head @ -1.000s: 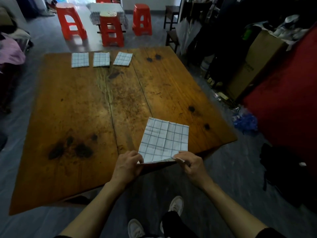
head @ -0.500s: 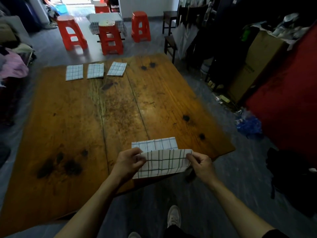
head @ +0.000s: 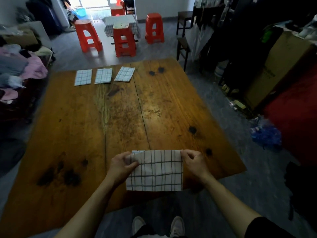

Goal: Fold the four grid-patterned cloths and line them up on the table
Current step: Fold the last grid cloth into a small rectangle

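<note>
Left hand (head: 122, 164) pinches the upper-left corner of the fourth cloth (head: 155, 170), thumb on top, fingers curled under. Right hand (head: 193, 161) pinches the upper-right corner the same way. Both grips sit at the top edge, so the doubled cloth lies level between them at the near edge of the table (head: 68, 126), its lower part overhanging that edge. A thin strip of the under layer shows along the top, near the left thumb. Judgement: corners are held so the layers can be matched edge to edge before the crease is pressed.

Cloth reads as folded at least once, wider than tall; likely a further fold is needed to match the others.

Farther out, at the far side of the table, three folded cloths lie in a row: left cloth (head: 83, 77), middle cloth (head: 103, 76), right cloth (head: 124, 74). The first two sit square and just beside each other; the third is skewed a little. Bare wood to its right looks like the slot for the fourth. Judgement: three of four done.

Containers: a tall cardboard box (head: 274, 71) stands off the table at the right, things heaped on top, contents not legible. A blue tub (head: 80, 12) sits by the far doorway; inside not visible. Red stools (head: 122, 40) stand beyond the table.
</note>
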